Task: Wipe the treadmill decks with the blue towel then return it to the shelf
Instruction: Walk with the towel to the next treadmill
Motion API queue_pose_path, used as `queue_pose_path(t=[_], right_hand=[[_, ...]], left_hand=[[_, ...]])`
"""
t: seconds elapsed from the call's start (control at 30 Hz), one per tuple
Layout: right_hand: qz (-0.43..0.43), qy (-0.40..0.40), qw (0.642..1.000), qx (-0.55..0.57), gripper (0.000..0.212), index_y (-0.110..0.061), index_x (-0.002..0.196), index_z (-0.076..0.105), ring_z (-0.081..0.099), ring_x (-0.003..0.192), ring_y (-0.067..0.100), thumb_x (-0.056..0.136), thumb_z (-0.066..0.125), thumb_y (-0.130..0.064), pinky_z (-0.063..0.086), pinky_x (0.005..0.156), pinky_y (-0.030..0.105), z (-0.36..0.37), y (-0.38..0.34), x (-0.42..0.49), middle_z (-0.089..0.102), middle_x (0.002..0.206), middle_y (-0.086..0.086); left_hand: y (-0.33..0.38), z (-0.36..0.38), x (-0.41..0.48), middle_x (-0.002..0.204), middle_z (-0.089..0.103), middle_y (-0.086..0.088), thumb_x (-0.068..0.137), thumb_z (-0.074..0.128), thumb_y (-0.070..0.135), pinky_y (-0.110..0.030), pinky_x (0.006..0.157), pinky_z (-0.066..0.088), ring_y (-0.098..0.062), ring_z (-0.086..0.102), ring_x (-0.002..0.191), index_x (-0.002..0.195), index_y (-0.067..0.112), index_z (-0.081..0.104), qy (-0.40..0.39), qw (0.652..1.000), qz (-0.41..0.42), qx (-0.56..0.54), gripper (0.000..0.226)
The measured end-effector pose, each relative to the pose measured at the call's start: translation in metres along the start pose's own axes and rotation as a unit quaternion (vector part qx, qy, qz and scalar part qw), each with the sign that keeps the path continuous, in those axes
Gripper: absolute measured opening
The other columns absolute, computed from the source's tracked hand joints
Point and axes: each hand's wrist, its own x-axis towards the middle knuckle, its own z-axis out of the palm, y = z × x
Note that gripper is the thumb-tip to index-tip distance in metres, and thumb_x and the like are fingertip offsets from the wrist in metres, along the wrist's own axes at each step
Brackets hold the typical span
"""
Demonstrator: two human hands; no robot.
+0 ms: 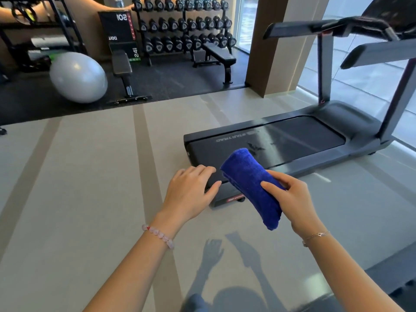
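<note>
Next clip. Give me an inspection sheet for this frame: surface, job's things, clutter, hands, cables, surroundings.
Surface: treadmill deck, a dark belt with glare streaks, standing on the pale floor.
Job's things: blue towel, rolled up and held in the air in front of the deck's near end.
Clutter: nothing seen.
Hands: right hand grips the towel; left hand is beside it, fingers relaxed, holding nothing.
Cables: nothing seen.
Surroundings: grey exercise ball, bench, dumbbell rack and shelving unit at the back left; windows on the right.
</note>
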Motion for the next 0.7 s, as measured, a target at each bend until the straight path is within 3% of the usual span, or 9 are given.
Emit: queue_pose_path(t=[0.2,0.33,0.7], right_hand=[[0.016,0.031,0.999,-0.007,0.027,-0.033,0.092,0.07,0.068,0.073,0.008,0.083,0.062,-0.008,0.055,0.061,0.024,0.007,0.004,0.084,0.073,0.08,-0.01],[0.014,0.047,0.999,-0.017,0.028,-0.036,0.089,0.068,0.067,0.07,0.006,0.084,0.062,-0.009,0.054,0.057,0.02,0.02,0.002,0.152,0.072,0.076,-0.013],[0.027,0.067,0.997,-0.029,0.031,-0.039,0.09,0.068,0.068,0.078,0.012,0.085,0.062,-0.009,0.056,0.064,0.029,0.04,-0.008,0.303,0.073,0.082,-0.01]], left_hand=[[-0.024,0.022,0.095,0.132,0.051,0.01,0.096,0.034,0.047,-0.027,0.098,0.032,-0.011,0.046,0.12,0.134,0.026,0.044,0.001,1.0,0.027,-0.005,0.045],[-0.05,0.035,0.165,0.127,0.055,0.009,0.095,0.036,0.047,-0.028,0.095,0.034,-0.011,0.05,0.113,0.131,0.025,0.048,0.017,0.999,0.049,-0.007,0.044],[-0.096,0.061,0.319,0.121,0.06,0.006,0.094,0.041,0.046,-0.03,0.091,0.04,-0.013,0.055,0.108,0.127,0.021,0.053,0.033,0.996,0.084,-0.024,0.043]])
